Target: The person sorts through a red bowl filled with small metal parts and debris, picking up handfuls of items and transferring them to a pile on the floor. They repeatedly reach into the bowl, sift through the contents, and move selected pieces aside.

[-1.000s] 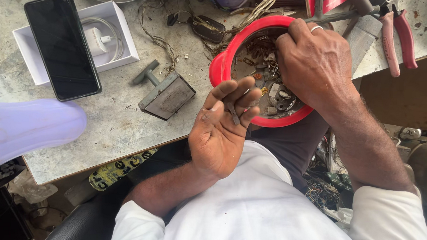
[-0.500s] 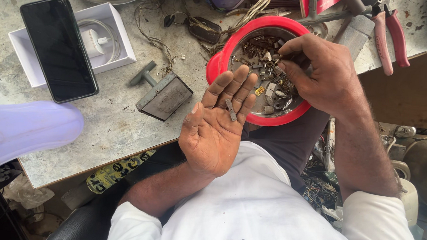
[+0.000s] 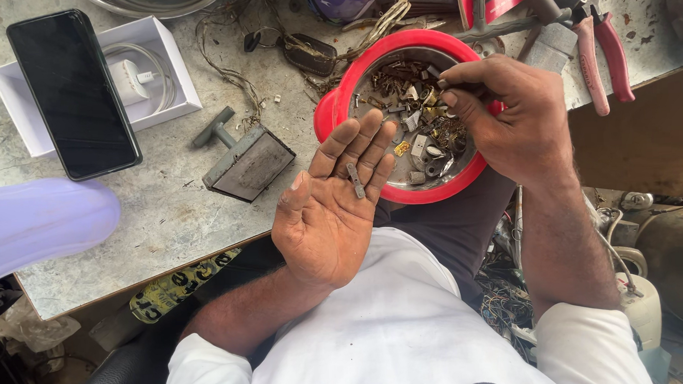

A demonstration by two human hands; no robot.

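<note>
My left hand [image 3: 328, 209] lies palm up beside a red-rimmed metal bowl [image 3: 330, 112], fingers apart. A small grey metal piece [image 3: 355, 181] rests on its fingers. My right hand [image 3: 515, 123] hovers over the bowl's right side, its fingertips pinched together among several small metal parts [image 3: 416, 131] in the bowl. Whether the fingertips hold a part is hidden.
A black phone [image 3: 72, 92] lies on a white box [image 3: 171, 65] holding a charger at the left. A grey metal block with a handle [image 3: 247, 164] sits on the worn tabletop. Red-handled pliers [image 3: 600, 58] lie at the right. A pale purple object [image 3: 36, 224] is at the left edge.
My left hand has flattened out, palm up, with the metal piece on its fingers. My right hand has lifted from deep in the bowl and moved right, fingertips pinched.
</note>
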